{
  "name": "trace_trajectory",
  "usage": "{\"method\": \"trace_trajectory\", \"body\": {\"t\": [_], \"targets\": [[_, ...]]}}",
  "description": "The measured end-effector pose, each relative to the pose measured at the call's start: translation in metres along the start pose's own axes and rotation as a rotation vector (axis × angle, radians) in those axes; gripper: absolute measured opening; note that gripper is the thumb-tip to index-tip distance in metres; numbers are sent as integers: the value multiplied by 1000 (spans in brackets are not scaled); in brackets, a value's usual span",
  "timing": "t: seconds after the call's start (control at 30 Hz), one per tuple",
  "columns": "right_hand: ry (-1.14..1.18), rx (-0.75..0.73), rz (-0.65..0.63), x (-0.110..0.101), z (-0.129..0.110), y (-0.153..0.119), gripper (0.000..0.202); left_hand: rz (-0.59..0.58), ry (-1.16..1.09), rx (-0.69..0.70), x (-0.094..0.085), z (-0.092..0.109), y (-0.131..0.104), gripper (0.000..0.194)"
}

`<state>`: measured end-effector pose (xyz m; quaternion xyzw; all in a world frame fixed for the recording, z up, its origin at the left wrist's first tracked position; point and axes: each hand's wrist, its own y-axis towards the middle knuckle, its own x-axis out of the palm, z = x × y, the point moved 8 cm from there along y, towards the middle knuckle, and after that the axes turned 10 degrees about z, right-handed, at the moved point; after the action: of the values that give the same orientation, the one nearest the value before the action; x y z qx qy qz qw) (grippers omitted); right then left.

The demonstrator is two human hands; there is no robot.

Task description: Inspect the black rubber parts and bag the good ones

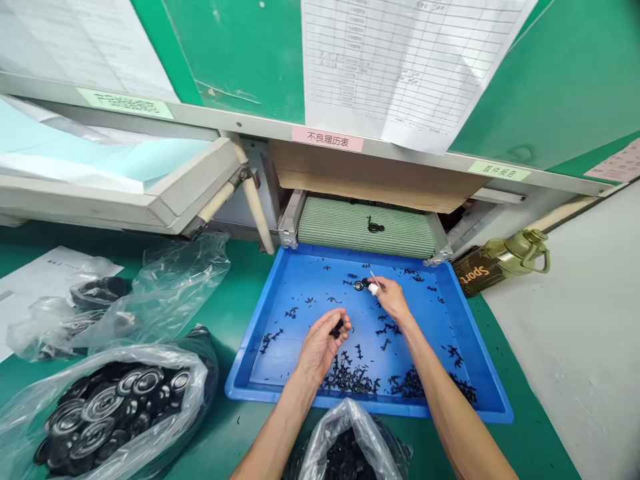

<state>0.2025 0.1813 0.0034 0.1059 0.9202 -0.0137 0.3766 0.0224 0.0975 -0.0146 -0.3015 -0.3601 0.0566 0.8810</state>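
Note:
My left hand [320, 343] is over the blue tray, its fingers curled around small black plastic parts [337, 328]. Farther up and to the right, my right hand [393, 298] pinches a thin pale stick-like tool [375, 279]; its exact kind is unclear. Something white [373, 289] shows at those fingertips, perhaps a finger cover. Right by the fingertips is a round black plastic part [359, 285] with a pale ring; whether the fingers hold it cannot be made out. Small black scraps [350, 377] lie scattered in the blue tray [265, 393], thickest along its near side.
A green ribbed conveyor [340, 227] ends at the tray's far side, carrying a black part [375, 227]. Plastic bags of black round parts stand at left [200, 380] and front [317, 440]. A green bottle [505, 260] leans at right. A tilted paper holder [165, 200] overhangs the left.

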Motion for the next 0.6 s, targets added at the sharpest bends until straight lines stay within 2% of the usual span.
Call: {"method": "trace_trajectory", "body": {"t": [0.13,0.23,0.33,0.6], "targets": [[267,11,-181,8,-32,-51,30,-68,10,34,4,-1,-1,27],[438,51,-186,5,-53,-79,26,-102,15,62,5,-1,-3,31],[384,32,-101,-4,-64,-90,22,-113,36,67,7,-2,-5,34],[186,-99,-61,-13,-80,-98,23,-124,61,79,12,1,-9,31]]}}
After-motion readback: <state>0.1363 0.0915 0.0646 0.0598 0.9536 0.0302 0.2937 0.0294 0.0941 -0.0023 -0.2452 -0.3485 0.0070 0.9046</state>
